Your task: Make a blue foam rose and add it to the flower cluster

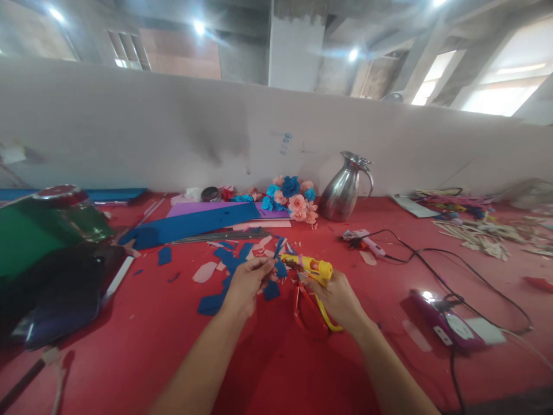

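Observation:
My left hand (250, 282) pinches a small dark blue paper piece (280, 248) at its fingertips. In my right hand (334, 294) is a yellow glue gun (311, 265), its nozzle pointing left, close to the blue piece. Red-handled scissors (307, 314) lie just under my right hand, beside a curved yellow part (327, 314). Cut blue paper pieces (211, 304) and pink scraps (204, 272) are scattered around and beyond my left hand.
Pink and blue paper flowers (298, 203) stand by a metal jug (343, 190) at the back. At right are a purple power strip (449, 325) with cables and a pink tool (365, 239). A jar (78, 213) and black object (64, 294) are left.

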Tool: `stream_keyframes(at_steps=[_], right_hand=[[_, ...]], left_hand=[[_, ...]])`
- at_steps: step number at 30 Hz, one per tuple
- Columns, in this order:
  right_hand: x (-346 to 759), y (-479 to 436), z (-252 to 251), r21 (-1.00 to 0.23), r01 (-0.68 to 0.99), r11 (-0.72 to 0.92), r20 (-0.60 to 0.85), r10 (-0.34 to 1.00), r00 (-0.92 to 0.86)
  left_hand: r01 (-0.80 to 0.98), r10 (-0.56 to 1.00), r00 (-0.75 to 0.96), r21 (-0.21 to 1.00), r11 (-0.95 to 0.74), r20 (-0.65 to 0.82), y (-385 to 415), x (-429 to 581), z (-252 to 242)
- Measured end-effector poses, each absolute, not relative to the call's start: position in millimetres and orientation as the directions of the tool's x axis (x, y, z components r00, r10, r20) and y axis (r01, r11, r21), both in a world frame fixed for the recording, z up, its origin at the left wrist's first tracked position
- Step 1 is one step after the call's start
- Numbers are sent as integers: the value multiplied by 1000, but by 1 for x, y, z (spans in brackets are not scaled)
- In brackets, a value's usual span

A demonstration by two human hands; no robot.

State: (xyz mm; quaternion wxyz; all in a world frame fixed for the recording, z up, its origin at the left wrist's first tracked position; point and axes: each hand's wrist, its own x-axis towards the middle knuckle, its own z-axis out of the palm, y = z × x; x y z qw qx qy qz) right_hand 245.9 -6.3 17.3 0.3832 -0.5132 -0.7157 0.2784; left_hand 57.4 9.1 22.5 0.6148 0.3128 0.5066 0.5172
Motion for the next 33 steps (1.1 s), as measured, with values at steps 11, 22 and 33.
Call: stream_keyframes(at_steps=[11,22,33], right_hand=[[244,-6,16,-821,498,280,234,960,-154],[244,-8,16,-799,508,322,301,945,-126],[261,2,5,-571,811,128,390,911,131]], left_hand=[[-313,958,-33,913,262,-286,10,59,20],[-332,954,-27,903,272,-298,9,58,21],[-416,943,-25,862,291,-331,9,55,25]])
